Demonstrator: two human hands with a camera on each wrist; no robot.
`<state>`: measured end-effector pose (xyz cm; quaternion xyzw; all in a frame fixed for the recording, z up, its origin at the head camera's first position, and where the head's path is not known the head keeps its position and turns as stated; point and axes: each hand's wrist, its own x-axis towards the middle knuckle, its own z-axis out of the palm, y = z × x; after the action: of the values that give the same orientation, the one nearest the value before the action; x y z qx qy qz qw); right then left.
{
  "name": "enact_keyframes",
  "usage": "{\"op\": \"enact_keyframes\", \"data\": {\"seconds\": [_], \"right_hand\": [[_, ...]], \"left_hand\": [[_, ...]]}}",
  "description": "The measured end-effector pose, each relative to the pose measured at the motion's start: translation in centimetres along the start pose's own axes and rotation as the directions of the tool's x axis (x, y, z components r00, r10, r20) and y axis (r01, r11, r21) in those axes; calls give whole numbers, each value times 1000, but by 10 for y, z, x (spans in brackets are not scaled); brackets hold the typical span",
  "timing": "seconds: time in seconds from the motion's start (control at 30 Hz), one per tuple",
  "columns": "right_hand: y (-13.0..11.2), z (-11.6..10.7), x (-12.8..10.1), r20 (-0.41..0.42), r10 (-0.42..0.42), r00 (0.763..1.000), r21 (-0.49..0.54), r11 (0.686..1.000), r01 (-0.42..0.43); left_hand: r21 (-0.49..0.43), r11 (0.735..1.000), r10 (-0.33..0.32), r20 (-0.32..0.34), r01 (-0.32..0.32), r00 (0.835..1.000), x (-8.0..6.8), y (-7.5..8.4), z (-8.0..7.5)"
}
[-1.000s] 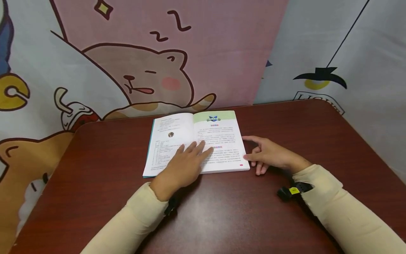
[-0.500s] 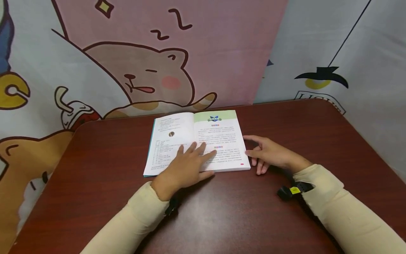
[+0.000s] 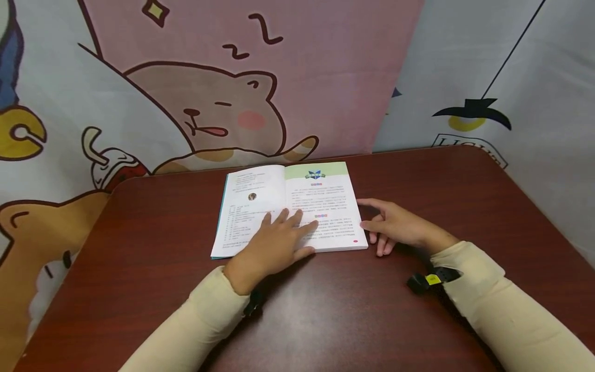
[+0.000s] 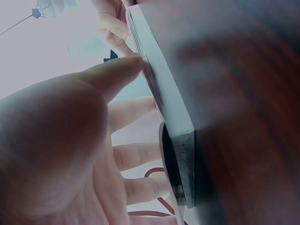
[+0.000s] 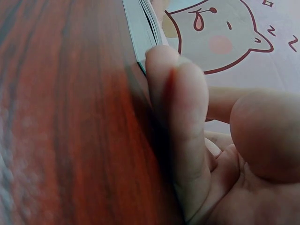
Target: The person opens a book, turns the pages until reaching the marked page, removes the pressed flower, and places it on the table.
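Note:
An open book [image 3: 323, 194] lies on the table, its left page [image 3: 251, 181] curving up toward the spine. My left hand [image 3: 269, 245] rests across the lower middle of it, fingers spread and straight over both pages. In the left wrist view, the thumb [image 4: 117, 72] of that hand reaches to the block of pages at the near edge. My right hand [image 3: 400, 225] is at the book's right edge, with its index finger straight and its thumb at the page edge. Its other fingers bend loosely down beside the book, as the right wrist view shows; nothing is visibly pinched between them.
The dark red wooden table [image 3: 153, 222] has rounded far corners. Behind it hangs a cloth backdrop [image 3: 344, 77] with cartoon drawings. A black wrist strap with a small device [image 3: 420, 283] is on the right forearm, standing out over the tabletop.
My left thumb has come out sideways from the hand to the book's near edge, and the left fingers have spread a little. The right hand and the book have stayed almost still.

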<state>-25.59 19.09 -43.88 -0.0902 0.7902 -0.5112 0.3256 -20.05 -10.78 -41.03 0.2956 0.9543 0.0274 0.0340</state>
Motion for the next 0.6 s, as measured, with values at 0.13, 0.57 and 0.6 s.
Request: {"op": "enact_keyframes", "data": {"seconds": [0.13,0.57,0.6], "right_hand": [[1,0,0,0,-2,1000,3,1000,2],[1,0,-2,10,0,1000,58,998,-1],[1,0,-2,12,-1,1000,61,998,0]], "left_hand": [[7,1000,5,-8,-5,1000,0,0,1],[-35,999,-10,48,12,999,-1,-1,-2],[-37,999,-11,52,13,999,-1,-1,-2]]}}
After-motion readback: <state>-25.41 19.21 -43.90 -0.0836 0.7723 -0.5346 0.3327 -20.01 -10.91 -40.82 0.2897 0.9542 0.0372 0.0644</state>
